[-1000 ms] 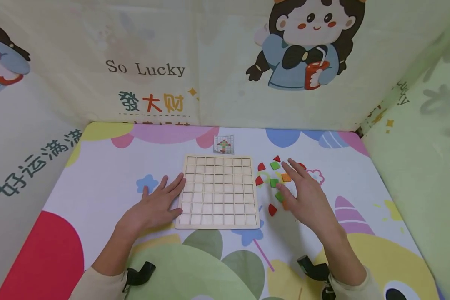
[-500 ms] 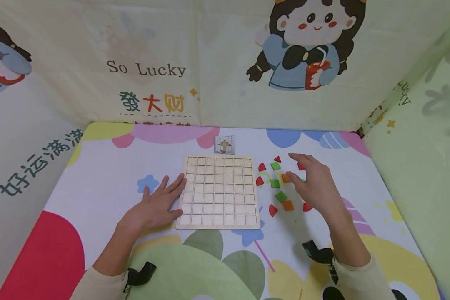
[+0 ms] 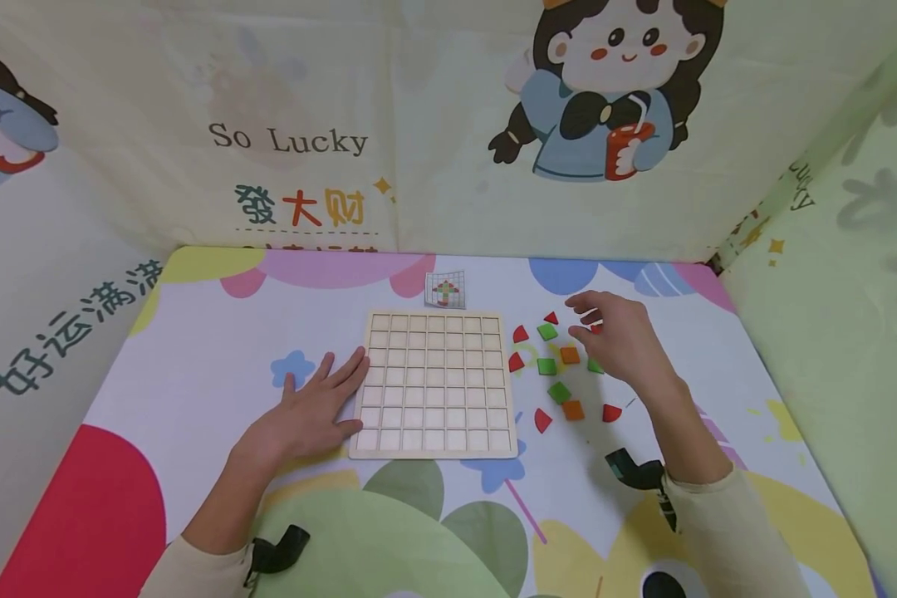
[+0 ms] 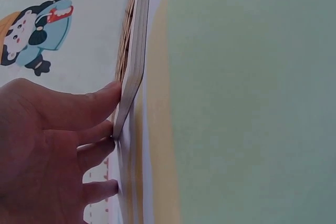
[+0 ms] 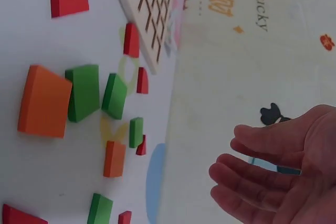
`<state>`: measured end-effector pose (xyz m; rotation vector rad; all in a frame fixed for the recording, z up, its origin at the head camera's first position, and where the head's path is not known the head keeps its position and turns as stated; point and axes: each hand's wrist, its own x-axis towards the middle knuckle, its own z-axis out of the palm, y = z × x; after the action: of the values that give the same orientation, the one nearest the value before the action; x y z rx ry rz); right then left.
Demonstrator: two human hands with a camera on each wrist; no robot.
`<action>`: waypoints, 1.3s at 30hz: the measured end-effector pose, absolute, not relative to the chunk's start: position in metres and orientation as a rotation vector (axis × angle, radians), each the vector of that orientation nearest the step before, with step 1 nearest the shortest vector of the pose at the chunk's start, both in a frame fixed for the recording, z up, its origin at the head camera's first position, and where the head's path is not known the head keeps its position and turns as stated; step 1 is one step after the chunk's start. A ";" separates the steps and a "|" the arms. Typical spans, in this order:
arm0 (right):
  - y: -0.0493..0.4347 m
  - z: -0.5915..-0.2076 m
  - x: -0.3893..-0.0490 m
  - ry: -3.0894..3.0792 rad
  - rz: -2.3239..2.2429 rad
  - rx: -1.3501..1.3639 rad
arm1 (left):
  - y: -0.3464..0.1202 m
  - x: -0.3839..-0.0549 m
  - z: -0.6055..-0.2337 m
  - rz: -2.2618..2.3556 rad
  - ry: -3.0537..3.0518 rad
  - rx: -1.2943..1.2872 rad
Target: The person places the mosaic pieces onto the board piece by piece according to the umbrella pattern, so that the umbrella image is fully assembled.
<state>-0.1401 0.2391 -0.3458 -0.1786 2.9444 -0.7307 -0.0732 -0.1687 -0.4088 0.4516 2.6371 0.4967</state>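
Note:
My left hand (image 3: pixel 306 419) rests spread on the cloth beside the wooden grid board (image 3: pixel 433 378), its fingertips and thumb at the board's left edge. The left wrist view shows the thumb (image 4: pixel 100 103) against the board's side (image 4: pixel 137 40). My right hand (image 3: pixel 619 342) hovers over the loose pieces with relaxed, slightly bent fingers; nothing lies between them in the right wrist view. Under and around it lie several flat pieces: green squares such as this green square (image 3: pixel 559 393), an orange square (image 3: pixel 572 410), and red quarter-rounds such as this red quarter-round (image 3: pixel 541 421). The hand partly hides some pieces.
Behind the board lies a small picture card (image 3: pixel 445 289) with a coloured pattern on a grid. A printed cloth (image 3: pixel 217 349) covers the table, and a patterned curtain (image 3: pixel 433 124) hangs along the back. Black wrist-camera mounts (image 3: pixel 635 472) sit on both wrists.
My right hand has lifted and moved toward the back, its fingers bending more. An orange square and a red piece that it covered now show. My left hand has stayed at the board.

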 end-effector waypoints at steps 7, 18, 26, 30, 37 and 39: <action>0.240 -0.356 -0.168 2.839 -0.754 -0.164 | -0.172 -0.071 -0.408 0.510 2.640 0.438; 0.248 -0.381 -0.215 2.684 -0.762 -0.062 | -0.171 -0.073 -0.410 0.515 2.643 0.450; 0.250 -0.392 -0.221 2.670 -0.779 -0.046 | -0.169 -0.072 -0.405 0.508 2.648 0.457; 0.251 -0.399 -0.221 2.669 -0.762 -0.075 | -0.169 -0.071 -0.404 0.509 2.639 0.444; 0.251 -0.403 -0.218 2.721 -0.715 -0.144 | -0.170 -0.070 -0.406 0.514 2.639 0.445; 0.252 -0.404 -0.218 2.729 -0.711 -0.157 | -0.170 -0.070 -0.406 0.516 2.640 0.445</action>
<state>-0.2175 0.2518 -0.4037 -0.1572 2.7289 -0.7108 -0.0700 -0.1698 -0.4062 0.4446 2.6402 0.5163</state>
